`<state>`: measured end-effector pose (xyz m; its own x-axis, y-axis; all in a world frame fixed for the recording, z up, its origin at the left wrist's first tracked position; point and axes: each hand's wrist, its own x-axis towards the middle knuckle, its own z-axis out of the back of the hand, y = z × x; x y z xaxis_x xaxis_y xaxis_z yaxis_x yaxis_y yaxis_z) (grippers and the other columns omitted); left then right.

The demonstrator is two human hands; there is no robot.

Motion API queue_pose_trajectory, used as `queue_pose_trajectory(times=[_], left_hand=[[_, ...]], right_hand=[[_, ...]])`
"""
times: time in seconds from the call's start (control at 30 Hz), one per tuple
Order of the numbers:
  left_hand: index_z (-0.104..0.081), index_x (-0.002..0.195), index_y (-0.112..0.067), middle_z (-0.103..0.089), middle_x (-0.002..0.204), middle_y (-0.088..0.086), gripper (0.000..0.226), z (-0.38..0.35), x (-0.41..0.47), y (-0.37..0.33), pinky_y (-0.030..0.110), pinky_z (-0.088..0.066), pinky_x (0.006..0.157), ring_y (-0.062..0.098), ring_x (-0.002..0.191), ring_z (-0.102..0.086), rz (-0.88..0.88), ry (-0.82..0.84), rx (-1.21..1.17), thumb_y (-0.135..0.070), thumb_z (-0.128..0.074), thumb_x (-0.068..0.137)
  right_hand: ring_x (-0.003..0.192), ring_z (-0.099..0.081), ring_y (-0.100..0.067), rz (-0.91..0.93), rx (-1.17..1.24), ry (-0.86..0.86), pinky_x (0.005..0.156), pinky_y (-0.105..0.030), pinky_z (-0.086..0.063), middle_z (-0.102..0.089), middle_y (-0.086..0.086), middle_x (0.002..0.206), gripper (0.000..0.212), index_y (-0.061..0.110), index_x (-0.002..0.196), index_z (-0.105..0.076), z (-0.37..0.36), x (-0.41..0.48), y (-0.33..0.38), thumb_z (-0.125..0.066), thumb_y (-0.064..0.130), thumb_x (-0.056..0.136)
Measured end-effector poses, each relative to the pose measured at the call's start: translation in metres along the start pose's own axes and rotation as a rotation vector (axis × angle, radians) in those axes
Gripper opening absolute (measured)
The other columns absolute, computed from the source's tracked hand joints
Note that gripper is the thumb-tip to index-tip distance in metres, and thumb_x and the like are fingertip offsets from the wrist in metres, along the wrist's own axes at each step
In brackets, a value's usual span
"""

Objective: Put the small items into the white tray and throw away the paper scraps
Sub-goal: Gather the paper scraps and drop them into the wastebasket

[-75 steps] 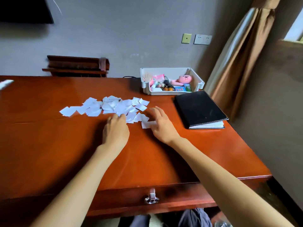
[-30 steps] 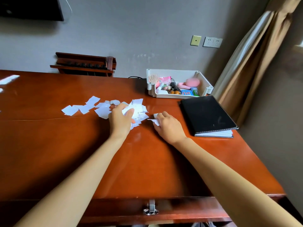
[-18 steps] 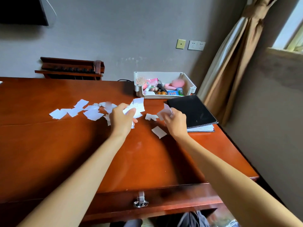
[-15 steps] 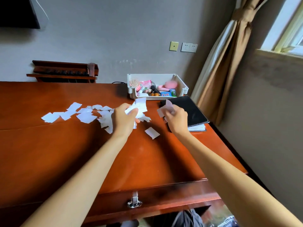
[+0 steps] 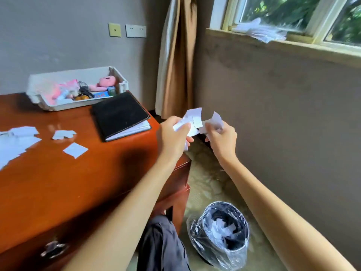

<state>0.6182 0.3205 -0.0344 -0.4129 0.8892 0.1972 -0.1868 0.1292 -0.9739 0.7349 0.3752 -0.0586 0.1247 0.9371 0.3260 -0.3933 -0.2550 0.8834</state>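
Paper scraps fill curled fingers of left hand, right hand; lined bin below.

You have a polished reddish-brown wooden desk filling the left half of the frame, with a metal drawer handle on its front at the lower left. At its far edge, upper left, a white plastic tray sits on the wood. Just in front of the tray and to its right, a black-covered notebook lies flat and closed near the desk's right edge. Left of the notebook, white paper scraps lie loose on the surface, thicker toward the left edge of the frame. To the right of the desk, the mottled floor carries a round black waste bin with a clear plastic liner, lower centre.
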Motion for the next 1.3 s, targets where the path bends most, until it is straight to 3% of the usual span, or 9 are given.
queue_pose_trajectory(times=[0.13, 0.27, 0.53, 0.67, 0.9, 1.03, 1.1, 1.2, 1.3], left_hand=[[-0.051, 0.061, -0.018, -0.053, 0.045, 0.003, 0.027, -0.078, -0.031, 0.032, 0.015, -0.036, 0.035, 0.002, 0.028, -0.049, 0.107, 0.214, 0.003, -0.006, -0.055, 0.085], [-0.052, 0.064, -0.014, -0.053, 0.037, -0.002, 0.023, -0.131, -0.053, 0.076, 0.013, -0.036, 0.032, 0.003, 0.024, -0.045, 0.259, 0.35, 0.065, -0.005, -0.054, 0.085], [-0.051, 0.074, -0.008, -0.056, 0.051, 0.01, 0.016, -0.196, -0.062, 0.177, 0.013, -0.041, 0.031, 0.003, 0.025, -0.052, 0.512, 0.564, 0.334, -0.002, -0.049, 0.089], [-0.055, 0.104, -0.002, -0.059, 0.077, 0.02, 0.018, -0.215, -0.058, 0.211, 0.014, -0.042, 0.029, 0.022, 0.046, -0.066, 0.618, 0.617, 0.409, 0.004, -0.044, 0.091], [-0.049, 0.118, -0.006, -0.055, 0.099, 0.027, 0.033, -0.256, -0.05, 0.298, 0.024, -0.045, 0.029, 0.01, 0.024, -0.052, 0.749, 0.757, 0.568, 0.009, -0.035, 0.091], [-0.049, 0.112, 0.003, -0.054, 0.089, 0.024, 0.026, -0.276, -0.046, 0.334, 0.043, -0.056, 0.055, 0.043, 0.07, -0.069, 0.829, 0.833, 0.596, 0.009, -0.035, 0.091], [-0.049, 0.111, 0.007, -0.06, 0.085, 0.031, 0.027, -0.283, -0.045, 0.354, 0.047, -0.058, 0.067, 0.045, 0.077, -0.069, 0.912, 0.82, 0.583, 0.008, -0.033, 0.089], [-0.045, 0.125, 0.008, -0.056, 0.123, 0.029, 0.037, -0.292, -0.041, 0.375, 0.042, -0.056, 0.079, 0.041, 0.104, -0.064, 1.068, 0.772, 0.548, 0.003, -0.032, 0.09], [-0.039, 0.135, -0.001, -0.052, 0.126, 0.021, 0.04, -0.298, -0.038, 0.378, 0.04, -0.055, 0.073, 0.041, 0.106, -0.061, 1.238, 0.625, 0.413, 0.003, -0.03, 0.096]], right_hand=[[0.048, -0.054, -0.002, -0.055, -0.121, -0.053, 0.046, -0.01, -0.035, -0.055, -0.003, 0.06, 0.029, 0.0, 0.07, -0.058, 0.055, -0.015, -0.078, -0.049, 0.02, 0.09], [0.061, -0.058, -0.026, -0.215, -0.283, -0.023, 0.058, -0.033, -0.043, -0.062, -0.015, 0.066, 0.042, -0.002, 0.073, -0.058, 0.085, -0.038, -0.167, -0.049, 0.034, 0.093], [0.066, -0.051, -0.028, -0.49, -0.461, 0.108, 0.062, -0.035, -0.039, -0.057, -0.012, 0.066, 0.035, 0.001, 0.069, -0.051, 0.092, -0.076, -0.284, -0.042, 0.025, 0.093], [0.069, -0.046, -0.028, -0.663, -0.489, 0.21, 0.064, -0.034, -0.038, -0.053, -0.017, 0.067, 0.029, 0.003, 0.066, -0.046, 0.085, -0.083, -0.323, -0.041, 0.017, 0.091], [0.067, -0.044, -0.028, -0.836, -0.556, 0.307, 0.063, -0.033, -0.036, -0.053, -0.024, 0.065, 0.036, 0.006, 0.052, -0.032, 0.066, -0.079, -0.385, -0.042, 0.008, 0.087], [0.07, -0.041, -0.027, -0.985, -0.547, 0.356, 0.064, -0.035, -0.038, -0.043, -0.009, 0.063, 0.032, 0.003, 0.06, -0.041, 0.052, -0.072, -0.413, -0.04, 0.013, 0.091], [0.073, -0.046, -0.029, -1.028, -0.551, 0.404, 0.07, -0.038, -0.045, -0.049, -0.015, 0.077, 0.026, 0.0, 0.077, -0.049, 0.044, -0.068, -0.424, -0.043, 0.02, 0.093], [0.071, -0.056, -0.034, -1.065, -0.543, 0.4, 0.07, -0.039, -0.051, -0.057, -0.018, 0.081, 0.021, 0.002, 0.078, -0.047, 0.035, -0.067, -0.439, -0.048, 0.02, 0.089], [0.075, -0.051, -0.03, -1.092, -0.549, 0.381, 0.064, -0.032, -0.041, -0.053, -0.015, 0.084, 0.015, 0.001, 0.083, -0.048, 0.033, -0.067, -0.45, -0.054, 0.015, 0.085]])
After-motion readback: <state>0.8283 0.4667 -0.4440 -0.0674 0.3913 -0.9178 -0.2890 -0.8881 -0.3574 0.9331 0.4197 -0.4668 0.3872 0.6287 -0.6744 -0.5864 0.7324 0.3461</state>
